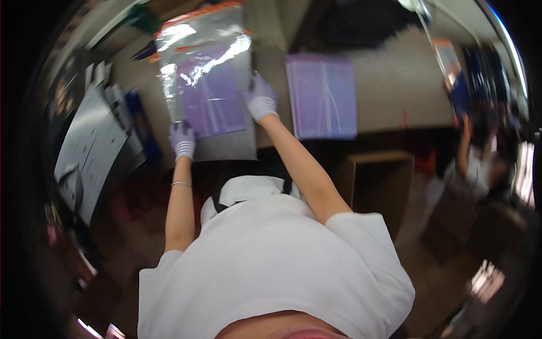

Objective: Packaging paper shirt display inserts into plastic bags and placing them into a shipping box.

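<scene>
1 carton [401, 175] stands by your grey-brown table [389, 96]. On it lies a shiny, clear, orange-edged bag [214, 62] showing purple; your left hand [182, 139] and right hand [261, 97] are at its sides, pinching or not I can't tell.

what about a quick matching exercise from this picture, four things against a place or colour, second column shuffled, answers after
1. clear plastic packaging
2. separate purple stack
3. cardboard box
4. short-sleeved shirt

A. white
B. brown, pictured just below the edge of the table
C. orange along its far edge
D. right of the packaging

Pairs: 1-C; 2-D; 3-B; 4-A
</scene>
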Available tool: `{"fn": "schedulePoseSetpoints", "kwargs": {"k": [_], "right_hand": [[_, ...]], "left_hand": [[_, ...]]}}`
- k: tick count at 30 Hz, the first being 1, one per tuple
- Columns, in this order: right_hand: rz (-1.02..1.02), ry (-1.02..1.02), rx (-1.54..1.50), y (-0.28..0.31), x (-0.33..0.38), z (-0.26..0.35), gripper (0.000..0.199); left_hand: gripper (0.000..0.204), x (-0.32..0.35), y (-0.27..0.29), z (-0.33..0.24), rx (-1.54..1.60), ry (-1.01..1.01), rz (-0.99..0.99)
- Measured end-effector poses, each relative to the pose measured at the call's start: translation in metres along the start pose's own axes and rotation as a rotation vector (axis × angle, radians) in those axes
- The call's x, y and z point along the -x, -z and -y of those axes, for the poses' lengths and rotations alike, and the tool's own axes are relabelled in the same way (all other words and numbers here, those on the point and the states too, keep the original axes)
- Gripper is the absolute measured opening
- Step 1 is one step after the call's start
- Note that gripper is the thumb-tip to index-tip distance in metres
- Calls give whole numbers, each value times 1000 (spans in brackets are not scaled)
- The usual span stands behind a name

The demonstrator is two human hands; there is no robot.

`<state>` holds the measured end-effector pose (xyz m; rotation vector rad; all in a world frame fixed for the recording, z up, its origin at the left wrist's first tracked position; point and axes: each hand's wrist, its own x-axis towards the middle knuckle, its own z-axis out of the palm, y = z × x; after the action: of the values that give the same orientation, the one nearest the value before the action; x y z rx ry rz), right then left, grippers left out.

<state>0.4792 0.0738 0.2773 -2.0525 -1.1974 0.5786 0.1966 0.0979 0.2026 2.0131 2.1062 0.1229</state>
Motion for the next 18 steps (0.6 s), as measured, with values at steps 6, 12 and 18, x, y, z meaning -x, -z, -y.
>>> {"fn": "schedulePoseSetpoints", "kwargs": {"k": [6,12,18], "right_hand": [[69,44,-295,111,64,47,24],[-292,133,316,363,145,-19,16],[-237,25,1084,392,74,-97,33]], "left_hand": [[30,-16,-15,76,548,-23,32],[27,8,7,53,681,-114,56],[25,78,51,15,597,-158,-16]]}}
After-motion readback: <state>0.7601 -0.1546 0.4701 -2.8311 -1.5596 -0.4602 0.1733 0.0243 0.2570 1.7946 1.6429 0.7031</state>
